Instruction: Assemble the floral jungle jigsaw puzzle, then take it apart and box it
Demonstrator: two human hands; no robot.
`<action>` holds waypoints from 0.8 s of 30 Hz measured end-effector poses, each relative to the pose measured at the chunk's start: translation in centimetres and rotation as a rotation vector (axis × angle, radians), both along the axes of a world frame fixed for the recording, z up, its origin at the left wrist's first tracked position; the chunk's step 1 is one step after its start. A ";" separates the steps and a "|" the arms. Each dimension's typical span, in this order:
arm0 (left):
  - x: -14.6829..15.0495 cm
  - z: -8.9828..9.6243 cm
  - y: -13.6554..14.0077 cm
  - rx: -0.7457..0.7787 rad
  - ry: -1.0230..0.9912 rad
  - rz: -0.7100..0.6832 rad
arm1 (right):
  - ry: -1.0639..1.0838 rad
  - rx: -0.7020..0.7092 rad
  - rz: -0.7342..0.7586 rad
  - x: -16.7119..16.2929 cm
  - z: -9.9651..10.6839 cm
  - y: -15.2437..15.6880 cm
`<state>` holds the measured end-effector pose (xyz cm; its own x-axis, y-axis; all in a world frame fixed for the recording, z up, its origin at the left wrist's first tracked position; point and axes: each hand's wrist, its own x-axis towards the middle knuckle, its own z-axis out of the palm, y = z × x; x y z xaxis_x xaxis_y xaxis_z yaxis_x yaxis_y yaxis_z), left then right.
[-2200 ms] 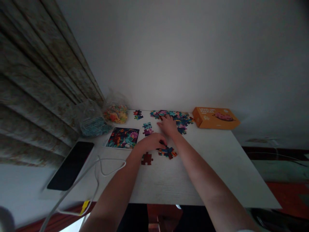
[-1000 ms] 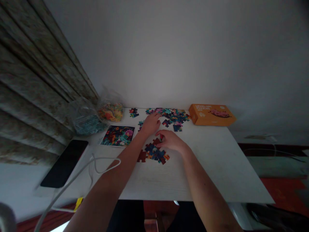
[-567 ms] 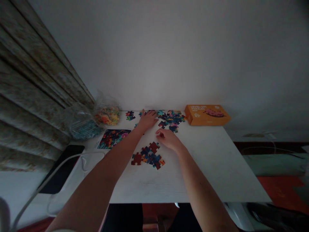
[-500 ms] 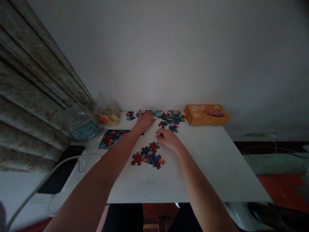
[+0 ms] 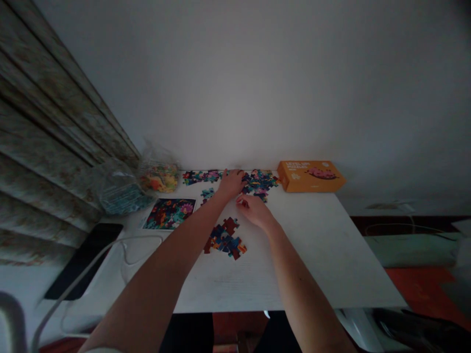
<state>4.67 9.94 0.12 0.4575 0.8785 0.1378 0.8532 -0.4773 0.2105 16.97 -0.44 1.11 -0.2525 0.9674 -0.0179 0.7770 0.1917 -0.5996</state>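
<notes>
White tabletop (image 5: 324,255): L hand (image 5: 231,185) on puzzle pcs (image 5: 260,181), fingers apart; R hand (image 5: 255,209) nearby, fingers curled, can't tell if gripping.

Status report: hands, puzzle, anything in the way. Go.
Left hand at loose pieces, right hand curled nearby; grips unclear. Puzzle cluster on table, apart from both hands. Left forearm hides cluster's left edge from view.
</notes>
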 end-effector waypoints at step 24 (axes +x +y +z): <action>-1.2 1.2 -5.4 -0.007 -0.530 0.154 | 0.592 -0.087 -0.462 0.9 -0.8 1.2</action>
